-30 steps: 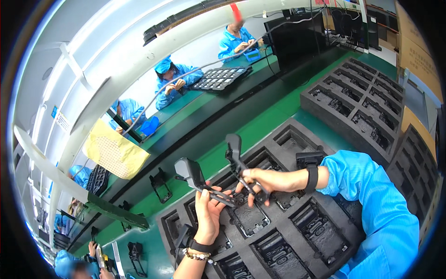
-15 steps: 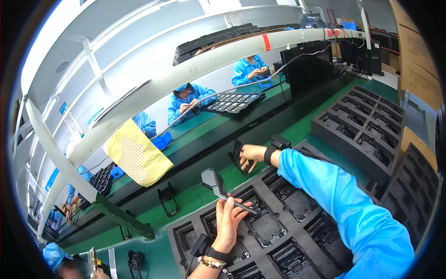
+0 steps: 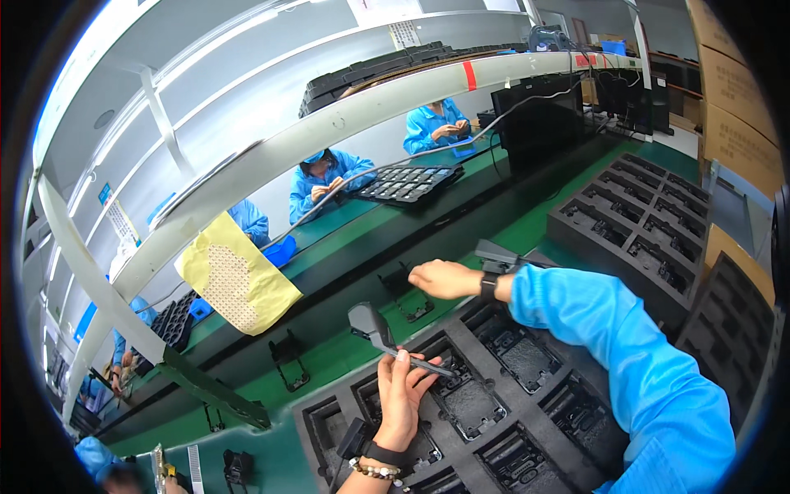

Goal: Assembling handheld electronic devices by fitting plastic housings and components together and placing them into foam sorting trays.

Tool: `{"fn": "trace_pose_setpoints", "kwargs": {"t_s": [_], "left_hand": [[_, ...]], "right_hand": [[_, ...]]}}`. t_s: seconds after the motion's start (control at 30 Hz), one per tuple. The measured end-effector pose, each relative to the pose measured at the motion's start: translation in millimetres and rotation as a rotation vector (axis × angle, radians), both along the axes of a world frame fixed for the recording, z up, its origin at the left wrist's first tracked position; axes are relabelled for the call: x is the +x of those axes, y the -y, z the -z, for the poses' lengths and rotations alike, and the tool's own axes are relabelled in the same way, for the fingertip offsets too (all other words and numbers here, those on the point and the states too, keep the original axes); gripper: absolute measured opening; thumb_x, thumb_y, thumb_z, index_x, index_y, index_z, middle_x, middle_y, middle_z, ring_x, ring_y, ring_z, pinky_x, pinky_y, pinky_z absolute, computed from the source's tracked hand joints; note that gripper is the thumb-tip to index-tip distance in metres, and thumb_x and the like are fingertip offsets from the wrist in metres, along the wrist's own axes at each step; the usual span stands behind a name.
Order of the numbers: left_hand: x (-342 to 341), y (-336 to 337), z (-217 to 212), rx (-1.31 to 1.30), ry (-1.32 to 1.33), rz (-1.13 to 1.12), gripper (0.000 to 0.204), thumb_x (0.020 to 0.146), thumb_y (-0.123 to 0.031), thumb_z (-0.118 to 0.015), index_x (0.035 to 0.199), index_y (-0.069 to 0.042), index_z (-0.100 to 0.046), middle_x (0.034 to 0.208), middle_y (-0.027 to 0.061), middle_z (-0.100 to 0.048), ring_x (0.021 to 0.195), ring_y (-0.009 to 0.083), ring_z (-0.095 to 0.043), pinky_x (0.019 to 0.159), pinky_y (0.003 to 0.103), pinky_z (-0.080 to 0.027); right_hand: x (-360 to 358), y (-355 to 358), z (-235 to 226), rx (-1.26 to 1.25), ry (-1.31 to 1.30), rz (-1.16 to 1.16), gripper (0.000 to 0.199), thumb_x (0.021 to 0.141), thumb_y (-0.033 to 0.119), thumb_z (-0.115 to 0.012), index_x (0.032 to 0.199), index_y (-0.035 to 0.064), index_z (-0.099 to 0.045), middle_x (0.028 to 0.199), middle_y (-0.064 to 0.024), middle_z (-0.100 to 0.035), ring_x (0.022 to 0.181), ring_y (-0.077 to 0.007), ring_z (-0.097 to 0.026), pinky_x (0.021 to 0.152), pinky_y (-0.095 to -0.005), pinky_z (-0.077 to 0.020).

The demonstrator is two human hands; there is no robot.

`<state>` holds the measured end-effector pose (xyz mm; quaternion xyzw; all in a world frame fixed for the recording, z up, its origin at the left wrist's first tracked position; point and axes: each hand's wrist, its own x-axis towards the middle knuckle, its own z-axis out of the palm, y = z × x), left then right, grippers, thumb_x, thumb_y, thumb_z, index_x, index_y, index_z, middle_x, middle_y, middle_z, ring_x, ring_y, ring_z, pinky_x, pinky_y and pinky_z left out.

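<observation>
My left hand [image 3: 399, 403] pinches a dark grey plastic part [image 3: 372, 325] with a broad angled head and a thin flat stem. It is held over a black foam tray [image 3: 512, 405], whose pockets contain black frame-shaped parts [image 3: 471, 405]. Beyond the tray, my right hand [image 3: 448, 280] hovers with its fingers curled down, nothing visible in them. Just left of those fingers, a black open frame [image 3: 415, 306] stands on the green strip [image 3: 346, 337]. Another similar frame [image 3: 288, 362] stands farther left. The right fingertips are partly hidden.
A second foam tray [image 3: 629, 218] filled with black parts lies at the right, with an empty-pocketed tray [image 3: 728, 329] leaning nearby. A white rail [image 3: 329, 123] and a yellow sheet [image 3: 239, 276] cross the view ahead. Co-workers in blue [image 3: 325, 181] sit across the bench.
My right hand has let go of the black frame, which now stands on the green strip, and has drawn back slightly right. The left hand still holds its part in nearly the same place.
</observation>
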<state>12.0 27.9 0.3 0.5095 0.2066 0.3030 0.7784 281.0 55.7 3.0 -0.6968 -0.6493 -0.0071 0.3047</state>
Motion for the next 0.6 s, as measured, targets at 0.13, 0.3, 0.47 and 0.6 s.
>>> {"fn": "trace_pose_setpoints", "kwargs": {"t_s": [0.13, 0.3, 0.47, 0.6], "left_hand": [[-2.0, -9.4, 2.9, -0.077, 0.029, -0.057, 0.041, 0.098, -0.043, -0.054, 0.116, -0.007, -0.045, 0.105, 0.0093, -0.059, 0.107, 0.0330, -0.064, 0.087, 0.041, -0.055], [3.6, -0.7, -1.6, -0.045, 0.045, -0.020, 0.045, 0.096, -0.033, -0.061, 0.120, -0.005, -0.035, 0.106, 0.0091, -0.058, 0.098, 0.0230, -0.064, 0.085, 0.041, -0.054], [4.5, 1.1, 2.5, 0.091, -0.051, -0.061, 0.048, 0.099, -0.027, -0.057, 0.131, -0.005, -0.028, 0.116, 0.0131, -0.056, 0.108, 0.0273, -0.063, 0.089, 0.042, -0.054], [6.6, 1.1, 7.7, 0.137, -0.037, -0.006, 0.046, 0.103, -0.021, -0.046, 0.140, -0.005, -0.023, 0.137, 0.0158, -0.045, 0.125, 0.0294, -0.051, 0.094, 0.045, -0.053]], "right_hand": [[-75.0, 80.0, -40.5, -0.052, -0.175, -0.065, 0.050, 0.102, 0.045, -0.033, 0.090, 0.0068, -0.064, 0.080, -0.0206, -0.068, 0.080, -0.0428, -0.065, 0.072, -0.0531, -0.0507], [-102.1, 158.4, -34.4, 0.180, 0.078, -0.273, 0.035, 0.100, 0.037, -0.048, 0.106, 0.0046, -0.059, 0.078, -0.0170, -0.067, 0.062, -0.0385, -0.065, 0.053, -0.0452, -0.0519], [-100.6, 165.1, -22.5, 0.089, 0.027, -0.260, 0.033, 0.098, 0.021, -0.054, 0.123, 0.0007, -0.051, 0.077, -0.0163, -0.067, 0.058, -0.0293, -0.068, 0.052, -0.0372, -0.0548], [-75.3, 150.1, -19.9, -0.220, -0.763, -0.211, 0.030, 0.103, 0.018, -0.046, 0.125, -0.0014, -0.050, 0.077, -0.0076, -0.066, 0.059, -0.0112, -0.065, 0.049, -0.0263, -0.0517]]}}
